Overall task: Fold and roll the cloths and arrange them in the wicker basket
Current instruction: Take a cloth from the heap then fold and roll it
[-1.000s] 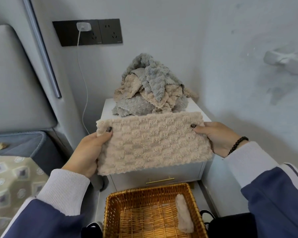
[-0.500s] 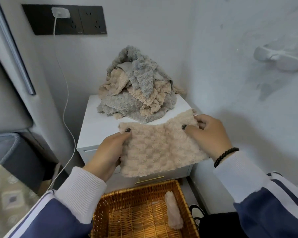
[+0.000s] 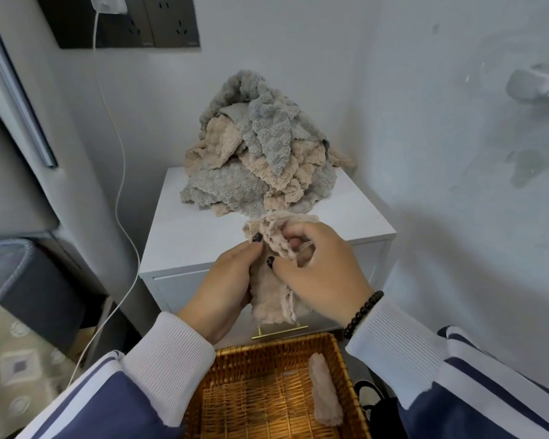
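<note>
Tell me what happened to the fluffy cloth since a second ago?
The two hands came together, left hand and right hand, folding the stretched beige cloth into a narrow bundle both still grip. The cloth pile, wicker basket and rolled cloth stayed put.

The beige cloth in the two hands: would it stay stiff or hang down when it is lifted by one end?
The beige cloth probably flops: its lower part hangs limp below the left hand and right hand. Its fluffy pile suggests it is light and not slippery. Rolled, it may hold shape, like the rolled cloth in the wicker basket.
</note>
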A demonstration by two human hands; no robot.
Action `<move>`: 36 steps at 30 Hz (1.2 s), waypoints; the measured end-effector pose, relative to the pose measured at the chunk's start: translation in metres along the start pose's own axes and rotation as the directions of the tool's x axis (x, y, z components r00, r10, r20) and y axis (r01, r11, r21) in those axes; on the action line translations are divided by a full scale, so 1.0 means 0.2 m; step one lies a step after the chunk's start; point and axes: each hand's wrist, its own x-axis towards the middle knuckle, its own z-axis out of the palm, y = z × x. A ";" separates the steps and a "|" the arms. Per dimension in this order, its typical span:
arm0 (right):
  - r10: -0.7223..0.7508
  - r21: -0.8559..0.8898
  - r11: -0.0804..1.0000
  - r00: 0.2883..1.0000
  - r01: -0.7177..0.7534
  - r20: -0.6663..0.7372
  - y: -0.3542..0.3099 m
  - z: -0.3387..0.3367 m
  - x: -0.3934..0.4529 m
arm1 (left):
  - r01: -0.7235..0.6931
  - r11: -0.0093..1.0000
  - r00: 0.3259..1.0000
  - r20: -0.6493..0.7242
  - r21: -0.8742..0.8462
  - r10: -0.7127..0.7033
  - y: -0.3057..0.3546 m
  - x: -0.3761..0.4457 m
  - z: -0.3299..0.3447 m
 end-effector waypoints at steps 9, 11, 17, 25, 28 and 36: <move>0.009 0.247 0.966 0.968 -0.073 0.251 0.00 0.01 -0.03 | -0.025 0.998 0.998 0.051 -0.064 0.028 0.01 -0.01 -0.03; 0.011 0.299 0.949 0.961 -0.097 0.277 0.01 0.00 -0.03 | -0.039 0.998 0.999 -0.016 -0.052 0.039 0.01 -0.01 -0.03; 0.091 0.225 0.972 0.992 -0.070 -0.089 0.03 -0.11 0.01 | -0.038 0.982 0.998 -0.049 -0.185 0.030 0.01 -0.03 -0.03; 0.391 0.582 0.635 0.861 -0.508 0.325 0.07 -0.16 0.05 | -0.021 0.965 0.999 -0.034 -0.261 0.012 0.04 -0.06 -0.04; 0.329 0.567 0.717 0.913 -0.407 0.239 0.09 -0.16 0.05 | -0.030 0.979 0.999 -0.031 -0.201 0.025 0.05 -0.04 -0.06; 0.108 0.075 0.987 0.938 -0.140 0.331 0.06 -0.26 0.02 | -0.157 0.973 0.980 0.150 0.168 0.133 0.07 0.00 -0.16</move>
